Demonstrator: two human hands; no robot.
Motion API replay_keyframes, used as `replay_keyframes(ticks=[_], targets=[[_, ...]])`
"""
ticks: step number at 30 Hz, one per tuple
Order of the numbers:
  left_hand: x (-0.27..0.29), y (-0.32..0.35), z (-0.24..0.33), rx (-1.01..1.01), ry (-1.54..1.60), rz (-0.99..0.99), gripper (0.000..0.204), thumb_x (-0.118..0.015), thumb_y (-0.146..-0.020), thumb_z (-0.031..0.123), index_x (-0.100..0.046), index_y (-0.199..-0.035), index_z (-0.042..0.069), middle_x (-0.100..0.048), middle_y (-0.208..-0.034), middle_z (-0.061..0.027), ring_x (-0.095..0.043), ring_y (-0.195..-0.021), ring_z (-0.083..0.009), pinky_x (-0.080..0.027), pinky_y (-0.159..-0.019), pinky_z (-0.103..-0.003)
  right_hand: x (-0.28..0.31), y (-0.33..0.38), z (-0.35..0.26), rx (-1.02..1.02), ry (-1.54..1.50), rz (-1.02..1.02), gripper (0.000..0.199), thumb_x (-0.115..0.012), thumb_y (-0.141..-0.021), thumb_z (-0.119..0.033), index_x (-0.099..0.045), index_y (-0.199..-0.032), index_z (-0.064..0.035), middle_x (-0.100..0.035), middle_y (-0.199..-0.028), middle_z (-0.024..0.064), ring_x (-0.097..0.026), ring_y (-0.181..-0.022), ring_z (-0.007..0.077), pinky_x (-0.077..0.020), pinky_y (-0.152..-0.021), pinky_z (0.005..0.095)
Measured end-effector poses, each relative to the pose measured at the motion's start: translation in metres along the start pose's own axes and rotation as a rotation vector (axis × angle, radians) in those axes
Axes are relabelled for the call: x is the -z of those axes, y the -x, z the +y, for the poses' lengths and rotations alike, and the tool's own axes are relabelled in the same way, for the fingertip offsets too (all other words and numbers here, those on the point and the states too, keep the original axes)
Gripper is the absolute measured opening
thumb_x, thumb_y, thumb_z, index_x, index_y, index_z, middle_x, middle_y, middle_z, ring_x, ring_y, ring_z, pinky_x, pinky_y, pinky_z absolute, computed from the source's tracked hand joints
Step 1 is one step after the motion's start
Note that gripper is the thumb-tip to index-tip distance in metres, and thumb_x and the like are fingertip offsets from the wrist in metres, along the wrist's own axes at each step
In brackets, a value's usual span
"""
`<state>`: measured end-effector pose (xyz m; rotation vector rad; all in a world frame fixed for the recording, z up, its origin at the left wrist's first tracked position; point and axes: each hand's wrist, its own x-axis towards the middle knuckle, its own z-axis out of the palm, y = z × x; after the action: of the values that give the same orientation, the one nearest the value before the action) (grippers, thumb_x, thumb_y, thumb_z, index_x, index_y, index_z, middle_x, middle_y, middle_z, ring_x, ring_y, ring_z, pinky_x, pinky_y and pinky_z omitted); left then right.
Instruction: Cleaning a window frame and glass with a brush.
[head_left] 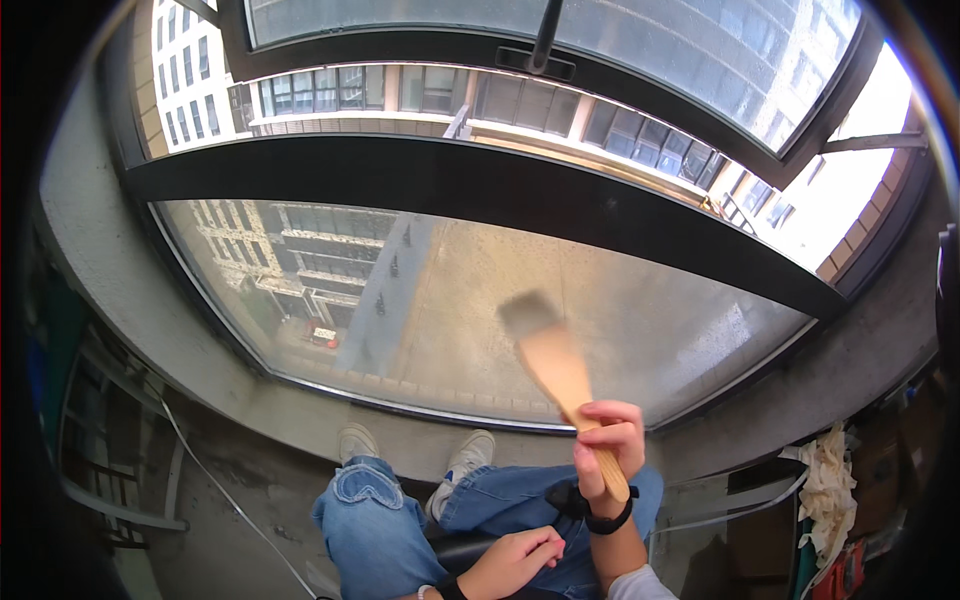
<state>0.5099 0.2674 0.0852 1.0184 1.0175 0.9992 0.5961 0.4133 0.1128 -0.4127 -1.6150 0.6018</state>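
My right hand [608, 450] grips the pale wooden handle of a flat brush [560, 372], with thumb and fingers wrapped round it. The brush tilts up and to the left. Its dark grey head is smeared by motion in front of the lower window pane [450, 290]; I cannot tell whether it touches the glass. My left hand [512, 562] rests over my lap with its fingers curled in, and nothing shows in it. Dark bands circle both wrists.
A black window frame [400, 178] crosses above the pane, and an opened sash with a handle [545, 45] hangs higher up. My shoes stand against the concrete ledge [240, 395]. Crumpled pale cloth or paper [830, 490] lies at right; a white cable [225, 490] runs along the left floor.
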Motion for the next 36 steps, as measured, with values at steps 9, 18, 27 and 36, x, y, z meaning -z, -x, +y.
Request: replay_keyframes(ticks=[9,18,27,36], targets=[[-0.005,-0.007,-0.005,0.017,0.002,-0.028,0.017,-0.044,-0.089,0.011,-0.052,-0.078,0.000,-0.055,-0.068,-0.0060,-0.054,-0.064,-0.0136,-0.043,-0.061,-0.025,-0.025,0.047,0.057,0.137,0.411,-0.347,0.026,-0.065,-0.065,0.002,-0.061,-0.091,-0.0029,-0.054,-0.095,0.0153,-0.059,-0.079,0.0296,-0.0519,-0.070,0.0338],[0.006,-0.009,-0.019,-0.077,-0.048,-0.121,0.023,-0.044,-0.093,0.020,-0.053,-0.086,-0.001,-0.056,-0.074,-0.0027,-0.055,-0.069,-0.0107,-0.044,-0.066,-0.024,-0.051,0.009,-0.001,-0.006,0.066,-0.337,0.019,-0.059,-0.071,0.006,-0.063,-0.088,-0.0008,-0.051,-0.097,0.0150,-0.059,-0.079,0.0244,-0.0491,-0.068,0.0286],[0.001,-0.007,-0.021,-0.053,0.011,-0.119,0.020,-0.046,-0.092,0.018,-0.053,-0.087,0.000,-0.057,-0.074,-0.0036,-0.055,-0.070,-0.0107,-0.044,-0.067,-0.023,-0.061,0.066,0.059,-0.073,0.234,-0.364,0.017,-0.058,-0.073,0.000,-0.064,-0.090,-0.0014,-0.054,-0.082,0.0140,-0.058,-0.075,0.0244,-0.0493,-0.065,0.0297],[0.006,0.000,-0.011,-0.081,-0.028,-0.118,0.021,-0.045,-0.092,0.019,-0.053,-0.086,0.000,-0.057,-0.073,-0.0043,-0.056,-0.069,-0.0116,-0.044,-0.065,-0.024,-0.009,0.019,0.004,0.029,0.415,0.198,0.011,-0.055,-0.073,0.000,-0.060,-0.082,-0.0028,-0.058,-0.087,0.0126,-0.057,-0.077,0.0239,-0.0483,-0.069,0.0315]])
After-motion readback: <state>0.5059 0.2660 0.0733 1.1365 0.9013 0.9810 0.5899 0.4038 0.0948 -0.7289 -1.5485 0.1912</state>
